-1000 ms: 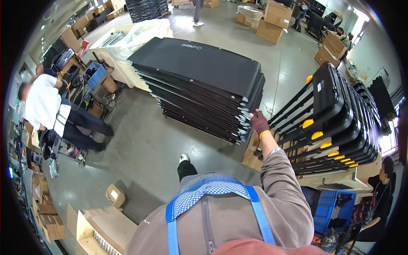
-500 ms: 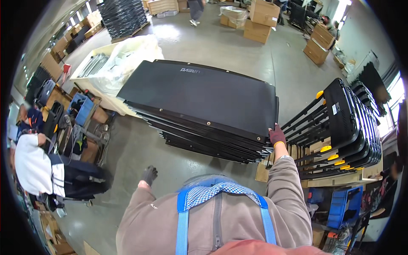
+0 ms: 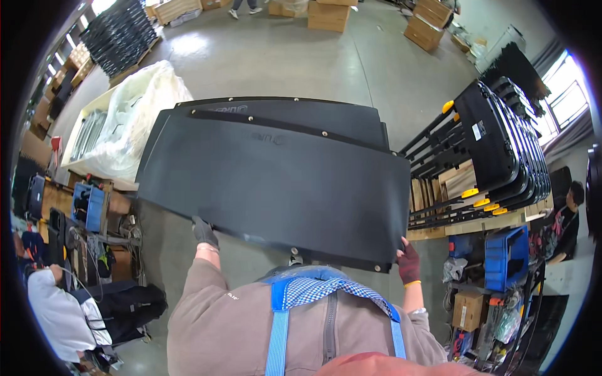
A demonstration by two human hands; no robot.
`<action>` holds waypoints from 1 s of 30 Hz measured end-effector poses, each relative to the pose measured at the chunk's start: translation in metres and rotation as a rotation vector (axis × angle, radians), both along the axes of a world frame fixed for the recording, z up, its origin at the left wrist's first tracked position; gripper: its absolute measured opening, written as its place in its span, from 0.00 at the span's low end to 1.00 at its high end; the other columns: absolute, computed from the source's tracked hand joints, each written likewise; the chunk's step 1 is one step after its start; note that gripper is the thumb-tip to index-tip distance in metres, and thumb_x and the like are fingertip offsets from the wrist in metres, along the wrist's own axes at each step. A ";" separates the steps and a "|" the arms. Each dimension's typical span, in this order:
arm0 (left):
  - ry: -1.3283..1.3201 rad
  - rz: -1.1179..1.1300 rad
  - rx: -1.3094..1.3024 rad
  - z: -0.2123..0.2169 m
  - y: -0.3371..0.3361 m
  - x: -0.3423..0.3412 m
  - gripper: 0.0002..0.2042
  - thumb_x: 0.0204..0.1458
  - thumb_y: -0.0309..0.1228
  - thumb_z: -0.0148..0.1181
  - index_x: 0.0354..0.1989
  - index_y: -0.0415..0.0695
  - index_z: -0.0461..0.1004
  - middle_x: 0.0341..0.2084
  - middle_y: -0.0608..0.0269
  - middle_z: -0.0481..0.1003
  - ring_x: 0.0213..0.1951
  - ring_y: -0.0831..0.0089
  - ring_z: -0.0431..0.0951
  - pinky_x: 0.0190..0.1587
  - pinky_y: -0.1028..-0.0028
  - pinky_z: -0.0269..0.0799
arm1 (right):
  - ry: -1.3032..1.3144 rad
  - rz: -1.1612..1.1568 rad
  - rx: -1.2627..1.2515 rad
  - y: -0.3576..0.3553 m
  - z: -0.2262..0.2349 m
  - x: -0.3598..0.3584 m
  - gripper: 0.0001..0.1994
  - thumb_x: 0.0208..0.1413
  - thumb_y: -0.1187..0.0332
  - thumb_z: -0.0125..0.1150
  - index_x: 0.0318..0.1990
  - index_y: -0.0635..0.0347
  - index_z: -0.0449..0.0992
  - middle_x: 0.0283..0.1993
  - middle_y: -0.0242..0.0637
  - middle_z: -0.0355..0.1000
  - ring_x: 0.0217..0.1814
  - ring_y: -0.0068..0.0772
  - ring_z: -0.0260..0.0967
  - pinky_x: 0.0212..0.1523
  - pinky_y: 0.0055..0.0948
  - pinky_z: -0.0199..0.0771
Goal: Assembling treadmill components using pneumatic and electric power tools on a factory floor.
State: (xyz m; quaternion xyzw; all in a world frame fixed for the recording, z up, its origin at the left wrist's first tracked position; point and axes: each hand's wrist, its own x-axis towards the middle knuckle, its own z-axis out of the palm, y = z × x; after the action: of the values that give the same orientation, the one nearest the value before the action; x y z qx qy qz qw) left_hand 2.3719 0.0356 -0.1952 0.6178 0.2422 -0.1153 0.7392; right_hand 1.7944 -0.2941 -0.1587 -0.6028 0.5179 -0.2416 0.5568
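A large black panel (image 3: 282, 182) with metal eyelets along its long edges is between my two hands, pulled toward me and tilted off the stack. My left hand (image 3: 204, 232), in a grey glove, grips its near edge toward the left. At the near right corner my right hand (image 3: 408, 260), in a dark red glove with a yellow cuff, holds the panel's edge. Behind it shows the top of another black panel (image 3: 338, 111) on the stack; the rest of the stack is hidden under the held panel.
Black frames with yellow parts (image 3: 495, 144) stand in a row on a wooden pallet at right. A crate with plastic film (image 3: 135, 106) is at far left. Blue bins (image 3: 506, 257) sit at lower right. A person in a white top (image 3: 53, 307) works at left.
My left hand has come up from hanging free and taken hold of the near edge. The top panel has slid off the stack toward me, with my right hand still at its corner.
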 end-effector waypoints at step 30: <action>0.321 -0.443 -0.483 -0.039 0.019 -0.081 0.21 0.63 0.46 0.46 0.56 0.45 0.66 0.51 0.65 0.72 0.51 0.67 0.70 0.51 0.67 0.66 | 0.952 0.266 -0.658 -0.120 0.183 0.196 0.33 0.42 0.34 0.61 0.42 0.56 0.77 0.42 0.43 0.77 0.48 0.44 0.74 0.47 0.38 0.72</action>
State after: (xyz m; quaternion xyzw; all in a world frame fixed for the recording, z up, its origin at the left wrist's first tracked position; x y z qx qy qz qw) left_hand 2.2911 0.0550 -0.2342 0.4368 0.1811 -0.4220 0.7735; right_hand 1.9903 -0.4139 0.0246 -0.8456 0.5285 -0.0205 0.0725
